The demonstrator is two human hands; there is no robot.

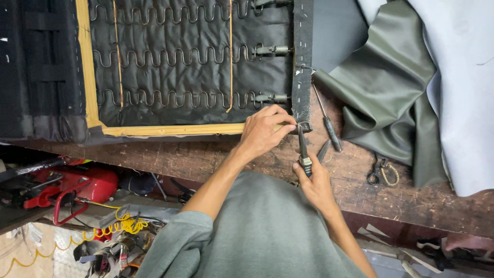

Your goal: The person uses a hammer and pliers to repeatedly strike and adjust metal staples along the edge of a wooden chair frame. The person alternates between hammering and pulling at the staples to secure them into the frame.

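- The right hand grips the handles of a pair of grey metal pliers, fingers wrapped shut around them.
- The pliers' long axis runs almost straight away from the person, handles near the body, nose pointing at the frame's near right corner; the jaw tips are hard to make out against the dark fabric there.
- The left hand rests on the near rail of the pale wooden seat frame, fingers curled and pinching at the corner just beside the pliers' nose; what it pinches is hidden.
- A slim dark-handled screwdriver lies on the worn brown wooden bench just right of the pliers, its shaft pointing away and slightly left.
- Small black-handled snips lie further right, near the folded olive-green leatherette.
- Inside the frame, zigzag steel springs run left to right over black quilted cloth; the frame is cut off at the top edge.
- Below the bench edge, a red power tool and a yellow coiled hose are partly cut off.
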